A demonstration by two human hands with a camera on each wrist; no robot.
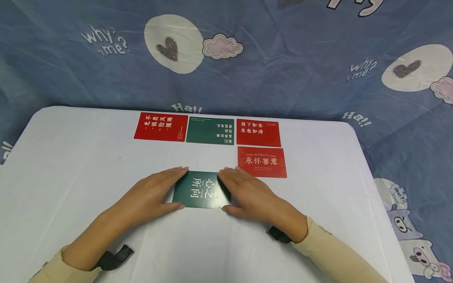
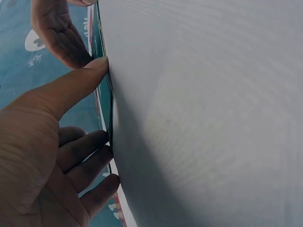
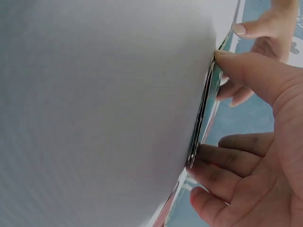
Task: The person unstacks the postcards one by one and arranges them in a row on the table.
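Note:
A thin stack of cards, topped by a green one with white Chinese characters, lies on the white table near its middle. My left hand holds its left end, thumb on the near edge and fingertips at the far edge. On the right end, my right hand grips it the same way, its fingers covering the far right corner. In the right wrist view, several layers show along the edge of the stack between thumb and fingers. The left wrist view shows the thumb and fingertips touching the stack's edge.
Behind the stack lie a red card, a green card and another red card in a row. One more red card lies below the right one, close to my right fingers. A blue printed cloth hangs behind the white table.

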